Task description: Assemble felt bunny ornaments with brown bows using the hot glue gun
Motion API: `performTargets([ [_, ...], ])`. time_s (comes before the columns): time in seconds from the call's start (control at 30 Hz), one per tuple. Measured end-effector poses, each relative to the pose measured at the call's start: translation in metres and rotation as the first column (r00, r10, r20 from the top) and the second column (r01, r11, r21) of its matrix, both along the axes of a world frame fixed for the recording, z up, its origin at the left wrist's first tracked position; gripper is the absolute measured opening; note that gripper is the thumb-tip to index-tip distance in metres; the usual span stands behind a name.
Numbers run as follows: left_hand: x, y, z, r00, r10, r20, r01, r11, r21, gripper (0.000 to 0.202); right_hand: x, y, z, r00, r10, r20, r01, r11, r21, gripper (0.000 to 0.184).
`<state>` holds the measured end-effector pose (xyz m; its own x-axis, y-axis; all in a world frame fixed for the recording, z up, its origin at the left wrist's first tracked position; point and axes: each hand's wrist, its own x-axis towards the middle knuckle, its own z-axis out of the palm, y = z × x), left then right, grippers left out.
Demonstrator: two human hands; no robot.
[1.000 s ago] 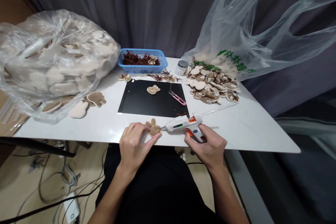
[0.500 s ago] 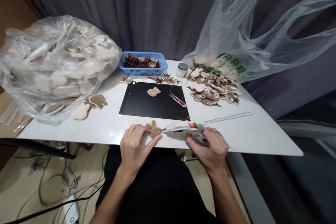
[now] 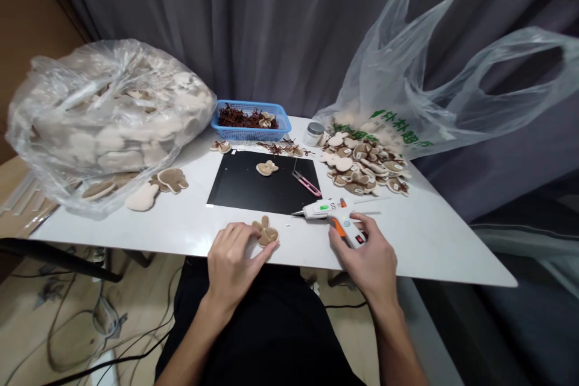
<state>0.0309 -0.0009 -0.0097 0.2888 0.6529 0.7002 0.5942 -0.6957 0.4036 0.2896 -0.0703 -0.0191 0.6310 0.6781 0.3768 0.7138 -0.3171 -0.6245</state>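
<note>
My left hand [image 3: 235, 259] pinches a brown plush bunny-shaped piece [image 3: 268, 234] between thumb and fingers at the table's front edge. My right hand [image 3: 368, 256] has its thumb and fingers around the handle of a white and orange glue gun [image 3: 335, 214], which lies on its side on the table. Its metal nozzle points left, touching or just over the corner of a black mat [image 3: 253, 193]. Between the bunny piece and the gun is a tiny white label [image 3: 288, 225]. On the mat are another bunny piece [image 3: 266, 167] and pink thread snips [image 3: 307, 184].
A blue basket [image 3: 251, 134] of dark red ribbon bows stands at the back beside a small lidded jar [image 3: 313, 134]. Finished-looking bunny pieces [image 3: 362, 163] pile up before a plastic bag [image 3: 407, 126]. A big clear bag [image 3: 113, 132] of plush pieces fills the left.
The glue gun has moved away from the bunny piece, turned onto its side and come down near the mat. My left hand keeps the piece. The view has shifted slightly.
</note>
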Motion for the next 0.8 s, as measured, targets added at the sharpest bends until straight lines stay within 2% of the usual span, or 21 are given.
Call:
performTargets([
  [0.07,0.0,0.0,0.0,1.0,-0.005,0.005,0.005,1.0,0.001,0.026,0.009,0.001,-0.004,1.0,-0.01,0.007,0.011,1.0,-0.028,0.055],
  [0.23,-0.001,0.0,-0.001,1.0,-0.01,0.004,0.01,1.0,-0.002,0.026,0.019,0.003,-0.01,0.995,0.076,0.071,-0.076,0.997,-0.011,0.055],
  [0.37,-0.002,0.0,-0.003,1.0,-0.013,-0.002,0.013,1.0,-0.011,0.026,0.007,0.005,0.0,0.98,0.036,0.197,-0.043,0.999,0.029,0.053],
  [0.47,-0.002,-0.001,-0.003,1.0,-0.019,0.002,0.019,1.0,-0.018,0.026,-0.012,0.012,0.016,0.946,0.203,0.252,-0.221,0.974,0.044,0.034],
  [0.6,-0.003,-0.001,-0.002,1.0,-0.014,-0.001,0.014,0.999,-0.039,0.025,-0.037,0.025,0.032,0.835,0.468,0.289,-0.464,0.882,-0.085,0.016],
  [0.7,-0.003,-0.001,-0.001,1.0,-0.017,0.005,0.017,0.997,-0.069,0.025,-0.049,0.033,0.036,0.771,0.55,0.321,-0.524,0.834,-0.171,0.014],
  [0.8,-0.005,0.0,-0.001,0.999,-0.039,0.033,0.042,0.993,-0.112,0.026,-0.055,0.036,0.034,0.747,0.564,0.353,-0.524,0.825,-0.211,0.018],
])
